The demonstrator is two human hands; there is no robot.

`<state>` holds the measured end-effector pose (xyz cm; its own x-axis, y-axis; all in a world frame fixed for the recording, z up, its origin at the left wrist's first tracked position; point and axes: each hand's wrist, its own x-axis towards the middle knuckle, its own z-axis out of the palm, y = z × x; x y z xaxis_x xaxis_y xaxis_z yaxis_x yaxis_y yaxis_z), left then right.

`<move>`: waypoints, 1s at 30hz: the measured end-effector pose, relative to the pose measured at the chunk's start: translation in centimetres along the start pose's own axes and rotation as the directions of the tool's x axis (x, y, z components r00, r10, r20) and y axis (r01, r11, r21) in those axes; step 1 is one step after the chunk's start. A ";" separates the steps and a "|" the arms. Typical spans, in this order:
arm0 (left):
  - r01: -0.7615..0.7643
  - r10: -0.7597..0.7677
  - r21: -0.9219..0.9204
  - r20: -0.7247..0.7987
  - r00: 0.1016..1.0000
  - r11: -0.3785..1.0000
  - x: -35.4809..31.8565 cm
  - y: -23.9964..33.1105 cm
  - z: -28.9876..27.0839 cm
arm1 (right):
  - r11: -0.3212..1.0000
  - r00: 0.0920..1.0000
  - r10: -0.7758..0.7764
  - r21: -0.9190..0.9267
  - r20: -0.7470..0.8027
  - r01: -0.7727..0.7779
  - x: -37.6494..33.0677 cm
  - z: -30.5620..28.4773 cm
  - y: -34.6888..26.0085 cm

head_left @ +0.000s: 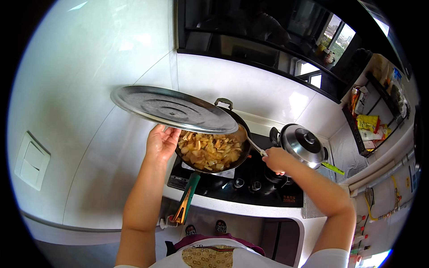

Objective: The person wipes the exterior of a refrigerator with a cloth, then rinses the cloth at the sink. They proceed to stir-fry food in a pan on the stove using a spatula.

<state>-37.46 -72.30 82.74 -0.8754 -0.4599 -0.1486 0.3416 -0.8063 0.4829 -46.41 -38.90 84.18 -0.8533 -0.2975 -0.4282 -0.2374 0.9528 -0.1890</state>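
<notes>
My left hand (161, 143) grips the near edge of a large round metal lid (174, 109), holding it tilted above the far left part of a wok. Its fingers are under the rim. The dark wok (245, 154) sits on the hob and holds chopped, browned food pieces (208, 152) in some sauce. My right hand (278, 161) is closed round the handle of a spatula (255, 146); its head reaches the wok's right side, partly hidden by the lid. The wok's green handle (191, 190) points toward me.
A lidded steel pot (304, 145) stands on the right of the black hob (210, 185). A lime-green handle (333, 168) lies beside it. A wall rack (368, 118) with food packets hangs at right. The dark range hood (254, 44) is behind; a tiled wall (103, 147) bounds the left.
</notes>
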 end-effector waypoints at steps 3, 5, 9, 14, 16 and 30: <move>-0.004 0.004 -0.006 -0.014 1.000 1.000 -0.1 0.2 -0.6 | 0.929 0.928 0.070 0.316 0.367 -0.195 -0.7 -2.9 -0.8; 0.010 -0.010 -0.007 -0.023 1.000 1.000 -0.3 0.1 -0.2 | 0.848 0.855 0.059 0.427 0.515 -0.316 -0.8 -3.6 -0.9; -0.004 0.004 -0.008 -0.004 1.000 1.000 0.1 0.2 -0.6 | 0.560 0.815 -0.081 0.703 0.573 -0.439 1.3 1.3 -1.9; -0.004 0.004 0.020 0.002 1.000 1.000 0.2 0.4 -0.2 | 0.417 0.910 -0.172 0.865 0.377 -0.279 3.0 5.0 -3.5; -0.013 0.013 0.020 0.000 1.000 1.000 0.1 0.5 -0.1 | 0.454 0.928 -0.206 0.871 0.310 -0.189 3.0 5.6 -3.2; -0.034 0.035 -0.019 0.005 0.999 0.999 0.7 0.1 1.0 | 0.878 0.923 -0.378 -0.346 -0.078 0.331 -5.2 2.3 -1.2</move>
<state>-38.35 -72.35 83.58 -0.8649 -0.4856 -0.1273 0.3781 -0.7969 0.4711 -40.58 -38.63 84.59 -0.7335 -0.6301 -0.2550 -0.6514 0.7588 -0.0013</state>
